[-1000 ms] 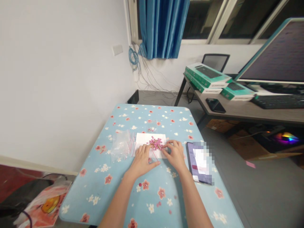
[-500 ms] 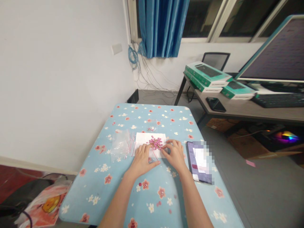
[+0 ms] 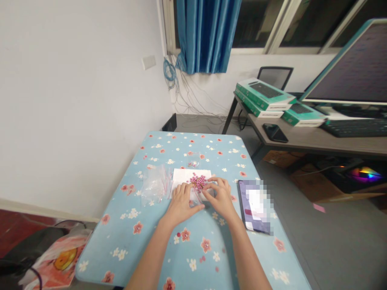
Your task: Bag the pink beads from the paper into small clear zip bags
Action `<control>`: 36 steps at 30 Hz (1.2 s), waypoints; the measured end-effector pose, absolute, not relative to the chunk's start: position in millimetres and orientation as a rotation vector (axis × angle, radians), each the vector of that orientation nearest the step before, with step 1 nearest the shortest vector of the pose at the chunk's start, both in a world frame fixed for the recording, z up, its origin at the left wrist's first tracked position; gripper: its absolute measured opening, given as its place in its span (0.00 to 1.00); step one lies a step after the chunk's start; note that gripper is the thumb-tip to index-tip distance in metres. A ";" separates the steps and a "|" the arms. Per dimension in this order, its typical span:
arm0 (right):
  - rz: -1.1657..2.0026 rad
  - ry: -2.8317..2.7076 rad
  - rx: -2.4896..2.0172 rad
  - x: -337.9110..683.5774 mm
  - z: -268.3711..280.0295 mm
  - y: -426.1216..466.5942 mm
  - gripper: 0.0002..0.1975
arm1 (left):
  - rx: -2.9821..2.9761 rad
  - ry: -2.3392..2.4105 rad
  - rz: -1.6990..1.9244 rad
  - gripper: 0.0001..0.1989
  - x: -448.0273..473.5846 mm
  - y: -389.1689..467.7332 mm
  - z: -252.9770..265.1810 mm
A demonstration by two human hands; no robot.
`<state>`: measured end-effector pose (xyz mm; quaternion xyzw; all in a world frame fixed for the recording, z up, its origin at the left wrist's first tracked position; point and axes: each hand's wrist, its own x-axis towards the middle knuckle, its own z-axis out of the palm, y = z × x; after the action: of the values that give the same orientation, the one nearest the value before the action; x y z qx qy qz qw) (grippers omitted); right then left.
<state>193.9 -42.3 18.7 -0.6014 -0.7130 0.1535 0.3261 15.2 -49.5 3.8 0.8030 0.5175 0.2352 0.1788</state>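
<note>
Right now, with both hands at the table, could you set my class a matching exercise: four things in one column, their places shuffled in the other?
Things
1. pink pieces
2. phone with the lit screen
3. larger spread of clear plastic
4. blue curtain

Places
A. on the table, left of the white sheet
B. hanging at the window
C. heaped on the white sheet
D. on the table, to the right of the right hand

Pairs: 1-C, 2-D, 3-A, 4-B

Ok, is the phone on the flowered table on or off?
On: the phone beside the right hand shows a lit, purplish screen, though part of it is blurred out.
</note>
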 end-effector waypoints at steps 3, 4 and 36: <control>0.348 -1.915 -1.603 193.4 16.1 -42.4 0.05 | 2.270 1.468 0.664 0.33 15.4 -50.1 4.5; 0.331 -1.924 -1.615 193.6 15.0 -42.4 0.05 | 2.270 1.470 0.664 0.33 15.4 -50.1 4.7; 0.603 -1.867 -1.371 186.2 22.9 -44.4 0.05 | 2.217 1.436 0.696 0.31 14.8 -48.6 8.1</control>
<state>186.2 -44.4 22.9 -0.5333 -0.7261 0.2345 0.3651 14.8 -48.6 8.1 0.7946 0.5147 0.2496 0.2036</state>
